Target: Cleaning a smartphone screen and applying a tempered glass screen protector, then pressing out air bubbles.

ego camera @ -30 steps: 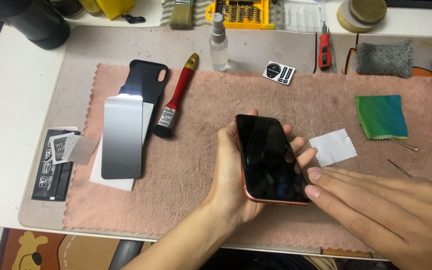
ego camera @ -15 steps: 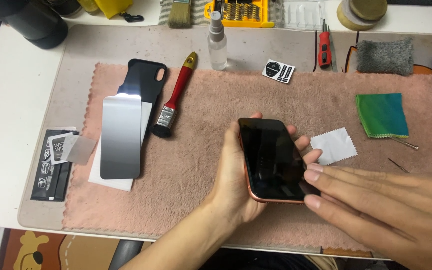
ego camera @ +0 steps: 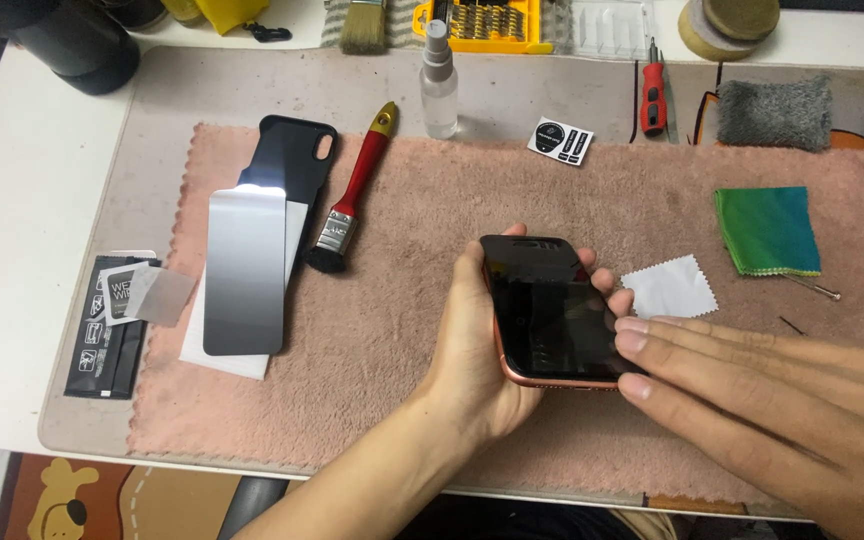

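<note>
The smartphone [ego camera: 552, 310], dark-screened with a rose-gold rim, was held just above the pink towel [ego camera: 402, 400], near its front edge. The left hand [ego camera: 477, 345] grasped it from beneath, fingers curled around its far side. The right hand [ego camera: 752, 390] lay flat and extended, gripping nothing, its fingertips [ego camera: 632, 340] touching the screen's lower right edge. A white wipe [ego camera: 669, 287] lay just beside the phone, a green microfibre cloth [ego camera: 767, 230] further right. To the left lay a red-handled brush [ego camera: 352, 195], a grey protector sheet [ego camera: 244, 270] partly over a black phone case [ego camera: 292, 155]. A small spray bottle [ego camera: 439, 85] stood beyond the towel.
</note>
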